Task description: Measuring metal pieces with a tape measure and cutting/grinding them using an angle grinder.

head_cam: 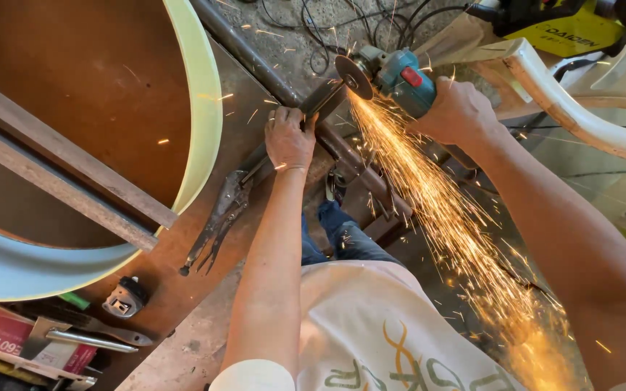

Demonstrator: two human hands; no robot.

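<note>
The teal angle grinder (398, 74) in my right hand (458, 112) lies roughly level, its dark disc (353, 76) biting the end of a flat, rusty steel bar (306, 119) and throwing orange sparks. The bar lies aslant on the tabletop (204, 246), pressed under my left hand (289, 139).

Left arm is stretched straight out from the shoulder, bare forearm running up the middle of the view, left hand (288, 139) turned palm down with the fingers curled over and pressed flat. Right arm is reached out wider and bent at the elbow, right hand (456, 112) closed in a tight fist-like grip, knuckles up
</note>
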